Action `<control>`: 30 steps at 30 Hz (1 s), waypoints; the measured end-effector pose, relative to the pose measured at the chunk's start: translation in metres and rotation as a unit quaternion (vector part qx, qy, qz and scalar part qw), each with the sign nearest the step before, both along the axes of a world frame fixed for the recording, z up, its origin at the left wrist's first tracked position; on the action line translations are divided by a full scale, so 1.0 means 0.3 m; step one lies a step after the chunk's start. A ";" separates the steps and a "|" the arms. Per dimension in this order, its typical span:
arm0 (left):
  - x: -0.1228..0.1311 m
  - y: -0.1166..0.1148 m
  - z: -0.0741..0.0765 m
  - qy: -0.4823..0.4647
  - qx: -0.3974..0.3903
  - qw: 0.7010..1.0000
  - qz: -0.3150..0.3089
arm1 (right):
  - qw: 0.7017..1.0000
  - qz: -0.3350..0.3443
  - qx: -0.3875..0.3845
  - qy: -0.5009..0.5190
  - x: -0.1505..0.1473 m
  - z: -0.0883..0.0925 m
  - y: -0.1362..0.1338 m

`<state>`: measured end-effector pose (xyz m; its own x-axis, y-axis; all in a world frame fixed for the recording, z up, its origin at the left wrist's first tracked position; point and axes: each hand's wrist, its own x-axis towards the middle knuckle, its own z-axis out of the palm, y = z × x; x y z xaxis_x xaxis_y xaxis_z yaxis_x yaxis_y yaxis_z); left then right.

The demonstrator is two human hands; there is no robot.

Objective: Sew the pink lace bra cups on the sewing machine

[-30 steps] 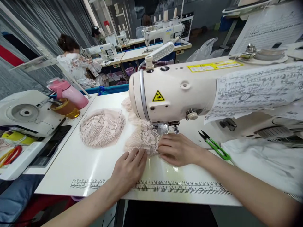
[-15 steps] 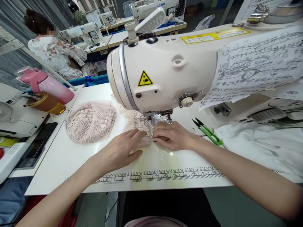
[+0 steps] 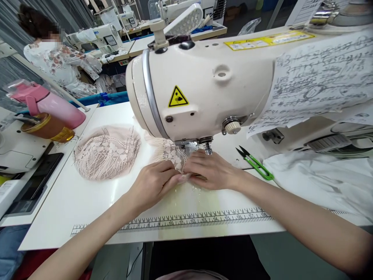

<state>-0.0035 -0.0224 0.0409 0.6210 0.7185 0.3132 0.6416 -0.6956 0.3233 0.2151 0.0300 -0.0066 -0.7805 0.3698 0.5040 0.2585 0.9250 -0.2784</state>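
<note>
Pale pink lace fabric (image 3: 170,151) lies under the head of a white sewing machine (image 3: 201,89), by the presser foot. At its near edge my left hand (image 3: 155,181) is closed, thumb and fingers pinching the lace. My right hand (image 3: 208,171) is bent over the same piece just in front of the presser foot, its fingertips closed on the edge. The two hands' fingertips nearly meet. Needle and stitching are hidden behind my right hand. A rounded bundle of matching lace (image 3: 107,152) rests on the table to the left.
Green thread snips (image 3: 258,164) lie right of my right hand, beside white cloth (image 3: 323,182). A printed ruler (image 3: 192,221) runs along the table's front. At left stand a pink bottle (image 3: 52,105), a brown cup (image 3: 48,126) and a phone (image 3: 35,182). A person (image 3: 58,58) sits beyond.
My left thumb has closed from an extended position onto the fabric edge, near the right fingertips. My right hand has shifted slightly left. The whole view has moved a little.
</note>
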 end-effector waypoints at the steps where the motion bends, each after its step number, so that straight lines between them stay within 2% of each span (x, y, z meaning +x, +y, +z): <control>1: 0.002 0.004 -0.002 0.011 0.016 1.000 -0.014 | 1.000 0.005 0.022 0.011 -0.001 -0.002 0.000; 6: 0.010 0.025 -0.035 0.116 0.152 0.980 -0.048 | 0.997 0.020 0.076 0.023 0.013 0.015 0.000; 11: 0.015 0.027 -0.067 0.089 0.237 0.966 -0.048 | 0.995 0.003 0.094 -0.009 0.022 0.019 0.001; 16: 0.010 0.015 -0.075 0.064 0.236 0.969 -0.034 | 0.995 -0.016 0.090 -0.042 0.011 0.002 0.008; 23: -0.005 0.011 -0.088 0.073 0.234 0.969 -0.020 | 0.996 0.037 0.072 0.044 0.000 0.022 0.017; 27: -0.007 0.017 -0.090 0.089 0.228 0.969 -0.017 | 0.996 0.029 0.069 0.053 0.006 0.020 0.016; 30: -0.005 0.026 -0.098 0.072 0.187 0.979 -0.025 | 0.996 0.016 0.076 0.044 0.010 0.009 0.013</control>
